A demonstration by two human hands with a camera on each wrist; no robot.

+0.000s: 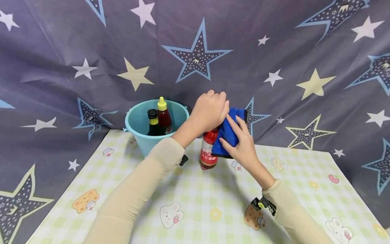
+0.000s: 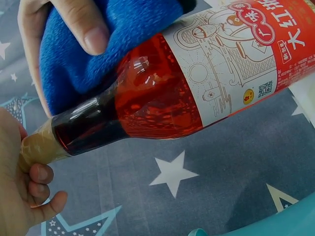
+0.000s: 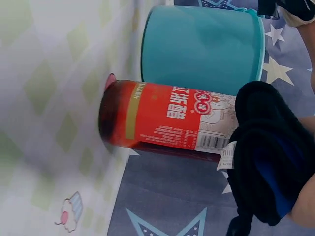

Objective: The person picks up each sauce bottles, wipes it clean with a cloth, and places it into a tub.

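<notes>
A bottle of red vinegar (image 1: pixel 209 149) with a red and white label stands upright over the table, and I cannot tell whether its base touches the cloth cover. My left hand (image 1: pixel 210 112) grips it from above by the tan-coloured cap (image 2: pixel 42 145). Against the bottle's shoulder and neck, my right hand (image 1: pixel 243 147) holds a folded blue cloth (image 1: pixel 228 135) with black edging. In the left wrist view, the right thumb (image 2: pixel 86 24) presses on that cloth. The cloth hides part of the bottle in the right wrist view.
Left of the bottle is a light blue bucket (image 1: pixel 143 140). Inside stand a dark bottle with a black cap (image 1: pixel 152 122) and a red sauce bottle with a yellow nozzle (image 1: pixel 164 117). Behind the checked table cover (image 1: pixel 195 210) hangs a grey star-patterned curtain (image 1: pixel 243 23).
</notes>
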